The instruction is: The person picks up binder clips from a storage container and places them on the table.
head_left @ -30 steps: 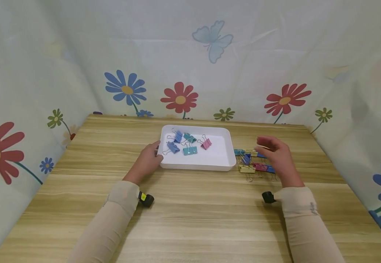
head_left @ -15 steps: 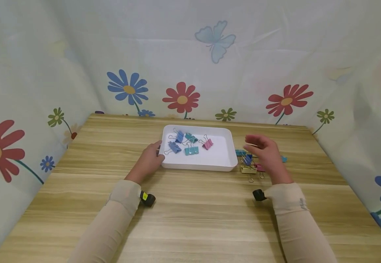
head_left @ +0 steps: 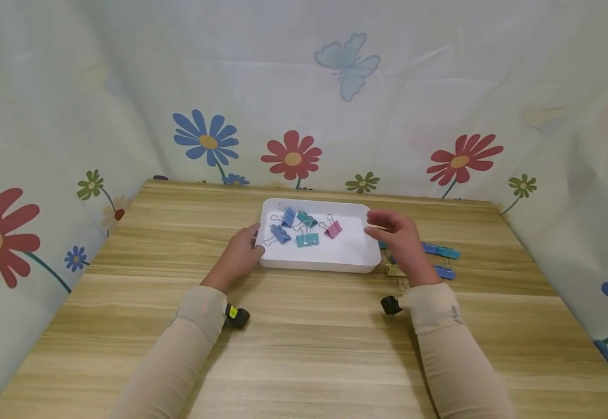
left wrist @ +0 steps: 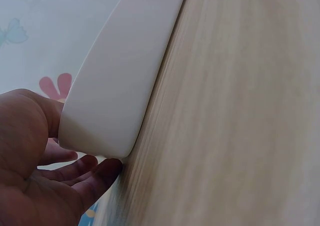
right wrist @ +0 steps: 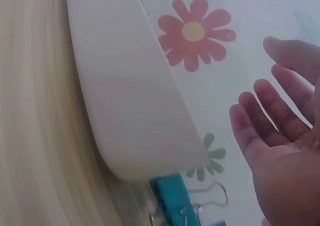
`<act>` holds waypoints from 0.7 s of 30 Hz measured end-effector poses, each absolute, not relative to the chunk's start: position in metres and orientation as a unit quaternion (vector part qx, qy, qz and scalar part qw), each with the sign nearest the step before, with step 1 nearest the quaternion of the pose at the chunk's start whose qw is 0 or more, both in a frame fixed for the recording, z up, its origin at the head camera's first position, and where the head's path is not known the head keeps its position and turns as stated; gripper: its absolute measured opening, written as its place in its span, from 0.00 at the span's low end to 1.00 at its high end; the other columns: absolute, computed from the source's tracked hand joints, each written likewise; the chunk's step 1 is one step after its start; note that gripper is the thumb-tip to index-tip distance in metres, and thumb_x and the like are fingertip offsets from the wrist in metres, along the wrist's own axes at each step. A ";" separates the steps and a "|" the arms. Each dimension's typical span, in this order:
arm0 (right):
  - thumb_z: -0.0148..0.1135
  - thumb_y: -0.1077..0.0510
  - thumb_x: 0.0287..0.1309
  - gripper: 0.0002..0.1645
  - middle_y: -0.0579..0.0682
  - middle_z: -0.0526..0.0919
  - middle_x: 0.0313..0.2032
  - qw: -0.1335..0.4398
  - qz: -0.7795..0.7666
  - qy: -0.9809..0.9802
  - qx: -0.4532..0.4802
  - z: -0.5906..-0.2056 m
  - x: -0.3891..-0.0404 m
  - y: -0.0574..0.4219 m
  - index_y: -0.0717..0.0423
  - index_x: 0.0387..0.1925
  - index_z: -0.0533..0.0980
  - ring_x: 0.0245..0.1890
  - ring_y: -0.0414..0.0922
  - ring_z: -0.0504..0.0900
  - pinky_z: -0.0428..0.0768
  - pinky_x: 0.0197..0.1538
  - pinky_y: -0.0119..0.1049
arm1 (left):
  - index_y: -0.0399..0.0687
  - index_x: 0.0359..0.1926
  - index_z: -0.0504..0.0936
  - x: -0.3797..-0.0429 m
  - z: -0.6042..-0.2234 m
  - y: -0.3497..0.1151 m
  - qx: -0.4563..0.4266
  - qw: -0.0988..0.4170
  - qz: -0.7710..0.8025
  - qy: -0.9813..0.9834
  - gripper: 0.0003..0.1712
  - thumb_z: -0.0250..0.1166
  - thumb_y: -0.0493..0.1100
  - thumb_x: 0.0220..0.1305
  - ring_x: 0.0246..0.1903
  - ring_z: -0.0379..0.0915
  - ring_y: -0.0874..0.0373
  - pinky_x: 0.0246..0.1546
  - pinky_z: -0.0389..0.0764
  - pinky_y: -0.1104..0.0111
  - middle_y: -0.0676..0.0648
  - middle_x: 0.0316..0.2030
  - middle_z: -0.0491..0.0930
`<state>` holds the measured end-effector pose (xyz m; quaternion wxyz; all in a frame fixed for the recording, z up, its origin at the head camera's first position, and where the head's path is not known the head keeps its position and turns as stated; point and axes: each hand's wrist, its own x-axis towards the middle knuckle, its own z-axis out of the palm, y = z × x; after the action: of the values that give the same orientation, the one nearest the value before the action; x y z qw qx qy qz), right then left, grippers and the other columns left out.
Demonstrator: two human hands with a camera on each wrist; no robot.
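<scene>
1. A light brown, wood-grained tabletop (head_left: 309,355) is seen across the lower half of the frame. Behind it, a white curtain printed with flowers (head_left: 419,87) is hung.
2. A white, shallow, rectangular plastic-looking tray (head_left: 314,266) is placed near the centre of the frame. Its long axis is laid from left to right, so one short end is turned towards each hand.
3. The left end of the tray is gripped by the left hand (head_left: 237,256), with the thumb at the rim and the fingers against the outside.
4. The right hand (head_left: 395,235) is raised over the right end of the tray. Its fingers are relaxed and spread apart, and nothing is seen between them.
5. At centre right, teal, blue and yellow metal binder clips (head_left: 444,272) are laid on the tabletop in rough rows. They are partly covered by the right hand, the nearer one, and are found below it and to its right.
6. Inside the tray, two blue clips (head_left: 287,217) and two teal clips (head_left: 308,240) are grouped at the left; one pink clip (head_left: 333,229) lies closest to the right hand, on its left.
</scene>
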<state>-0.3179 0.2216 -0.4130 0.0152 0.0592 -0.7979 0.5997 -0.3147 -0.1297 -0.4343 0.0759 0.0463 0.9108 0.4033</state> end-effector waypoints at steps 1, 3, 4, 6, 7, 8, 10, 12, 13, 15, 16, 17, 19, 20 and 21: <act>0.67 0.49 0.57 0.32 0.57 0.76 0.60 0.013 0.601 -0.797 0.060 -0.413 -0.319 0.219 0.57 0.60 0.73 0.56 0.42 0.75 0.78 0.53 0.24 | 0.39 0.75 0.52 -0.315 -0.434 -0.130 0.046 0.076 0.405 0.910 0.38 0.51 0.39 0.65 0.63 0.66 0.46 0.66 0.68 0.54 0.36 0.67 0.64; 0.67 0.49 0.57 0.31 0.57 0.75 0.60 0.008 0.601 -0.797 0.058 -0.413 -0.321 0.214 0.55 0.60 0.73 0.57 0.44 0.75 0.78 0.55 0.27 | 0.39 0.75 0.52 -0.316 -0.435 -0.130 0.046 0.074 0.407 0.909 0.38 0.51 0.39 0.65 0.63 0.66 0.46 0.66 0.69 0.54 0.36 0.67 0.64; 0.67 0.49 0.56 0.31 0.57 0.76 0.60 0.006 0.600 -0.798 0.058 -0.413 -0.322 0.212 0.55 0.60 0.74 0.57 0.44 0.75 0.78 0.57 0.29 | 0.39 0.75 0.52 -0.316 -0.436 -0.130 0.047 0.074 0.407 0.909 0.38 0.51 0.39 0.65 0.62 0.67 0.46 0.66 0.69 0.54 0.36 0.67 0.64; 0.68 0.49 0.56 0.30 0.57 0.76 0.60 0.003 0.599 -0.799 0.059 -0.413 -0.325 0.207 0.53 0.59 0.74 0.58 0.45 0.75 0.77 0.60 0.35 | 0.39 0.74 0.52 -0.317 -0.437 -0.131 0.049 0.072 0.405 0.910 0.38 0.51 0.39 0.64 0.62 0.67 0.46 0.65 0.69 0.54 0.36 0.66 0.64; 0.68 0.49 0.56 0.29 0.56 0.76 0.60 0.003 0.597 -0.800 0.060 -0.413 -0.327 0.204 0.53 0.59 0.74 0.58 0.46 0.75 0.77 0.61 0.37 | 0.39 0.74 0.52 -0.318 -0.438 -0.131 0.049 0.072 0.405 0.910 0.38 0.51 0.38 0.64 0.62 0.67 0.46 0.65 0.69 0.54 0.36 0.66 0.64; 0.67 0.50 0.57 0.28 0.56 0.76 0.60 0.001 0.595 -0.801 0.061 -0.413 -0.329 0.202 0.52 0.59 0.75 0.58 0.46 0.75 0.76 0.62 0.40 | 0.38 0.74 0.52 -0.318 -0.438 -0.131 0.050 0.071 0.405 0.910 0.38 0.51 0.39 0.64 0.62 0.67 0.46 0.65 0.69 0.54 0.36 0.66 0.64; 0.67 0.50 0.57 0.28 0.56 0.76 0.59 -0.001 0.590 -0.805 0.064 -0.412 -0.332 0.197 0.51 0.59 0.75 0.58 0.47 0.75 0.75 0.64 0.43 | 0.38 0.74 0.52 -0.319 -0.439 -0.131 0.050 0.071 0.404 0.911 0.38 0.51 0.39 0.64 0.62 0.67 0.46 0.65 0.69 0.54 0.36 0.66 0.64; 0.67 0.50 0.57 0.28 0.55 0.77 0.59 -0.003 0.590 -0.805 0.066 -0.412 -0.335 0.192 0.52 0.59 0.75 0.58 0.47 0.75 0.74 0.64 0.45 | 0.38 0.74 0.53 -0.319 -0.439 -0.131 0.047 0.071 0.403 0.911 0.38 0.51 0.39 0.64 0.61 0.67 0.47 0.65 0.69 0.54 0.36 0.66 0.65; 0.67 0.50 0.57 0.28 0.55 0.77 0.59 -0.004 0.589 -0.805 0.070 -0.412 -0.336 0.190 0.52 0.59 0.75 0.58 0.47 0.75 0.74 0.64 0.45 | 0.39 0.74 0.53 -0.319 -0.439 -0.132 0.045 0.070 0.403 0.912 0.38 0.51 0.39 0.64 0.61 0.67 0.47 0.65 0.69 0.55 0.36 0.65 0.65; 0.67 0.51 0.57 0.28 0.54 0.78 0.58 -0.005 0.594 -0.801 0.074 -0.412 -0.339 0.186 0.53 0.59 0.75 0.58 0.47 0.76 0.74 0.64 0.45 | 0.39 0.74 0.53 -0.319 -0.439 -0.131 0.044 0.072 0.402 0.912 0.38 0.51 0.39 0.64 0.61 0.67 0.47 0.65 0.70 0.55 0.36 0.65 0.65; 0.68 0.52 0.56 0.28 0.54 0.78 0.57 -0.005 0.598 -0.798 0.076 -0.412 -0.341 0.184 0.53 0.58 0.75 0.57 0.46 0.76 0.74 0.64 0.45 | 0.39 0.74 0.53 -0.319 -0.438 -0.131 0.043 0.072 0.401 0.912 0.38 0.51 0.39 0.64 0.61 0.67 0.47 0.65 0.70 0.55 0.36 0.66 0.65; 0.68 0.54 0.56 0.27 0.53 0.79 0.56 -0.006 0.600 -0.796 0.079 -0.412 -0.342 0.182 0.53 0.58 0.76 0.57 0.46 0.76 0.75 0.64 0.45 | 0.39 0.74 0.53 -0.319 -0.438 -0.131 0.042 0.073 0.401 0.912 0.38 0.51 0.39 0.64 0.62 0.67 0.48 0.66 0.69 0.55 0.37 0.66 0.65; 0.68 0.56 0.56 0.25 0.52 0.79 0.56 -0.011 0.603 -0.794 0.081 -0.411 -0.345 0.177 0.52 0.57 0.76 0.57 0.46 0.76 0.74 0.64 0.46 | 0.39 0.74 0.53 -0.319 -0.438 -0.131 0.043 0.073 0.402 0.912 0.38 0.51 0.39 0.64 0.62 0.68 0.47 0.65 0.70 0.55 0.37 0.66 0.65; 0.68 0.57 0.56 0.25 0.51 0.79 0.55 -0.014 0.605 -0.792 0.080 -0.411 -0.346 0.175 0.52 0.56 0.77 0.57 0.46 0.77 0.74 0.64 0.46 | 0.39 0.74 0.53 -0.319 -0.438 -0.131 0.044 0.073 0.402 0.912 0.38 0.51 0.39 0.64 0.62 0.68 0.47 0.66 0.69 0.55 0.37 0.66 0.65; 0.68 0.57 0.56 0.24 0.52 0.79 0.56 -0.018 0.605 -0.792 0.081 -0.411 -0.348 0.173 0.51 0.56 0.77 0.57 0.46 0.76 0.74 0.64 0.47 | 0.39 0.74 0.53 -0.319 -0.438 -0.131 0.044 0.072 0.402 0.912 0.38 0.51 0.39 0.64 0.62 0.68 0.47 0.66 0.69 0.55 0.37 0.66 0.65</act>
<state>-0.3478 0.1731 -0.4108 -0.0182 0.0805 -0.7922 0.6046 -0.3191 -0.1310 -0.4384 0.0722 0.0439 0.9116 0.4022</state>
